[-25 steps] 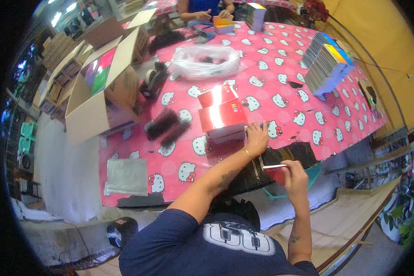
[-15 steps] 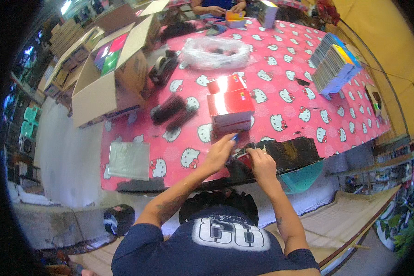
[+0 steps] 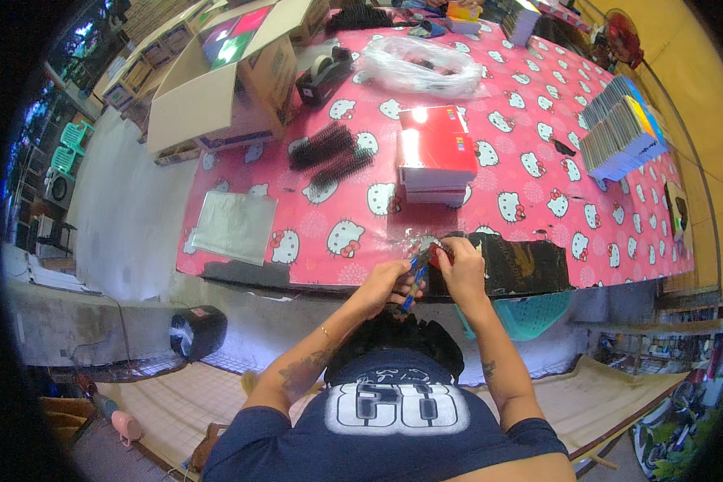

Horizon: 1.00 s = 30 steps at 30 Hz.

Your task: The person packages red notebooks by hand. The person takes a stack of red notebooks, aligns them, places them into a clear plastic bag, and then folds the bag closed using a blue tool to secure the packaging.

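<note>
At the table's near edge, my left hand (image 3: pixel 386 287) is closed around a slim blue tool (image 3: pixel 414 291), its exact kind unclear. Beside it, my right hand (image 3: pixel 461 269) pinches a small red item (image 3: pixel 437 255), mostly covered by the fingers. Crinkled clear plastic (image 3: pixel 416 241) lies just beyond the fingertips, touching or very near them. Farther in, a stack of red-covered booklets (image 3: pixel 437 161) stands on the pink patterned tablecloth (image 3: pixel 329 261). A flat pile of clear plastic sleeves (image 3: pixel 234 226) rests to the left.
Two black bristly strips (image 3: pixel 329 154) lie left of the stack, near a tape dispenser (image 3: pixel 324 76) and an open cardboard box (image 3: pixel 189 112). Bundled clear plastic wrap (image 3: pixel 422 66) sits farther back. Rows of booklets (image 3: pixel 622 132) stand at right. Another person's hands show at the far edge.
The view has shifted, so the table sits higher and farther left-side things appear moved right. My left hand has drawn nearer to me, and the blue tool now shows more fully.
</note>
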Each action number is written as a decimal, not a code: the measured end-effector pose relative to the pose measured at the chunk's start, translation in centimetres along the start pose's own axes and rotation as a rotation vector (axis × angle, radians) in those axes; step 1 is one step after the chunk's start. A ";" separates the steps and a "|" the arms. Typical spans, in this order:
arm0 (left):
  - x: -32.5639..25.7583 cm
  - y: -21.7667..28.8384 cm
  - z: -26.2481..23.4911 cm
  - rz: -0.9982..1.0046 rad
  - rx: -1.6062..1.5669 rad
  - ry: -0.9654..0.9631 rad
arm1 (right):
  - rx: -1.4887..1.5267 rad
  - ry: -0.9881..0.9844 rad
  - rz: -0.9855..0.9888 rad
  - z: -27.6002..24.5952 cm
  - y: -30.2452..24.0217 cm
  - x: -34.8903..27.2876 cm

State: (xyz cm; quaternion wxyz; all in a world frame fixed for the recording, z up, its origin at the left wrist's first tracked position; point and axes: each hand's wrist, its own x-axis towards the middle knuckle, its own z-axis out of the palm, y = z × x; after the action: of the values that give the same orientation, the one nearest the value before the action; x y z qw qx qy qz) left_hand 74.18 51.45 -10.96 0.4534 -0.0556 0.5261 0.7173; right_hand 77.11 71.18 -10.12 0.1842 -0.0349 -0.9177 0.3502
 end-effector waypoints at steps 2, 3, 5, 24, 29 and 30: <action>0.4 0.2 0.1 0.004 -0.019 -0.021 | -0.014 -0.008 0.025 0.0 -0.1 0.1; 0.6 0.4 0.1 -0.003 -0.012 -0.025 | -0.014 -0.009 0.023 0.0 0.0 0.0; 0.9 0.5 0.3 -0.009 -0.001 -0.030 | -0.006 -0.051 0.064 0.0 0.1 0.0; 2.4 2.0 -5.3 0.676 0.886 0.018 | -0.161 -0.109 0.051 -1.3 0.6 0.5; 2.2 0.6 -10.5 0.887 1.555 0.566 | -0.179 -0.239 0.156 -3.7 3.4 0.8; 1.9 0.1 -10.6 0.883 1.556 0.565 | -0.083 -0.236 0.168 -4.5 5.0 1.2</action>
State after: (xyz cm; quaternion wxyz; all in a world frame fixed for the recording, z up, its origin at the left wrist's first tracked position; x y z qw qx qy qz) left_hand 68.74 44.07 -16.60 -0.0947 0.2958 0.9220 0.2311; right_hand 77.34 78.01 -9.97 0.0435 -0.0780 -0.9405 0.3278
